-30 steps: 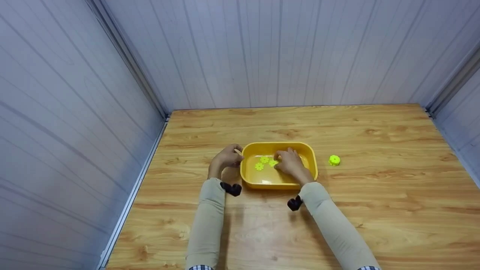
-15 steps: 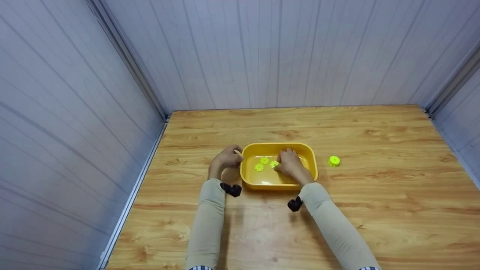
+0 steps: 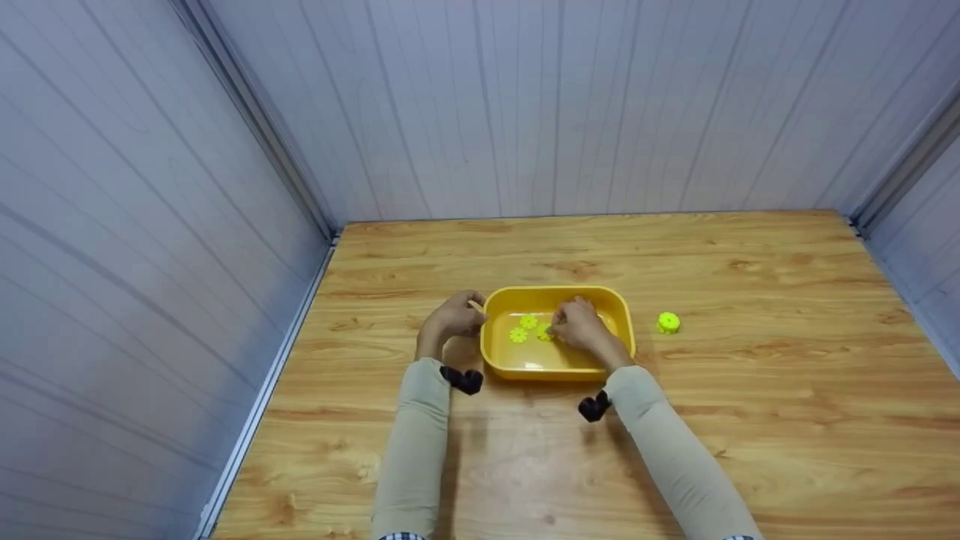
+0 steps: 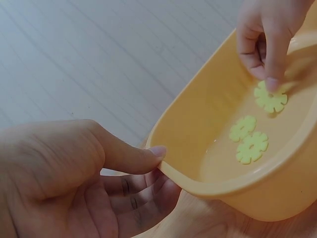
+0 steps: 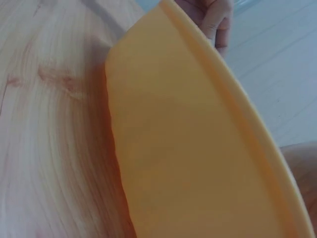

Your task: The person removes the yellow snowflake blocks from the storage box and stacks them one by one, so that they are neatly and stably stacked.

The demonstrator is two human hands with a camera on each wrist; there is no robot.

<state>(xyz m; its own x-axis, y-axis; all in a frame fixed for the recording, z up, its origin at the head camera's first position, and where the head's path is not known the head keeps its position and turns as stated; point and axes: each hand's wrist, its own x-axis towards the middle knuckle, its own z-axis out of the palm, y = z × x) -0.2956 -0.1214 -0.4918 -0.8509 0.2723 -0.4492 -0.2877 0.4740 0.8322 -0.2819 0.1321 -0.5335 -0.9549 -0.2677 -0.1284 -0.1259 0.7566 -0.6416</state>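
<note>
A yellow plastic basin stands on the wooden table. My left hand grips its left rim, the thumb on top and the fingers curled beneath on the outside. Inside the basin, my right hand pinches a yellow-green notched, flower-shaped disc, its thumb tip over the disc's edge. Two similar discs lie flat on the basin floor, one notched disc slightly overlapping the other disc. In the right wrist view, the basin's outer wall hides most of the right hand.
Right of the basin, a short stack of the same yellow-green discs stands on the wooden table. Pale panel walls rise behind the table and along both sides. Each wrist carries a small black camera.
The right hand has shifted slightly inside the basin, and its disc has moved a little toward the near side. The left hand stays on the rim, and the two lying discs keep their places.
</note>
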